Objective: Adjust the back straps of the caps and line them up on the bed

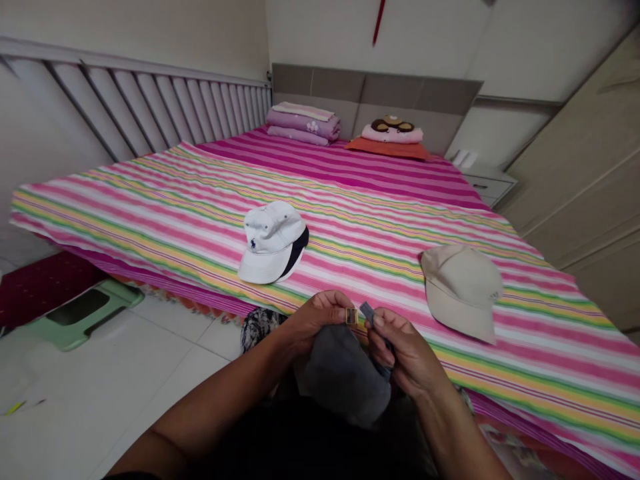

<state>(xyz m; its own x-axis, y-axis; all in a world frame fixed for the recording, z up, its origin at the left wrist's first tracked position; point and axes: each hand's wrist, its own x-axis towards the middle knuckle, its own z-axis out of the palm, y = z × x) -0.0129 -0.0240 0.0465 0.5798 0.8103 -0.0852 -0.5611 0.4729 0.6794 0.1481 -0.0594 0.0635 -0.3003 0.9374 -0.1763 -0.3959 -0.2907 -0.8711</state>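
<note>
A dark grey cap point(345, 373) rests in my lap, its crown facing up at me. My left hand point(323, 317) pinches the cap's small brass-coloured buckle point(351, 316) between thumb and fingers. Between the thumb and forefinger of my right hand point(400, 343) is the grey end of the cap's strap point(367, 311). A small gap separates the strap end from the buckle. On the bed beyond my left hand lies a white cap point(273, 233) with a dark one partly hidden beneath it. To the right of my right hand sits a beige cap point(461, 287).
A striped sheet point(360, 233) covers the bed. Folded purple bedding point(303, 127) and a pink stack point(393, 133) lie by the headboard point(370, 93). A green stool point(83, 313) stands on the tiled floor at left. A white nightstand point(487, 183) is at the back right.
</note>
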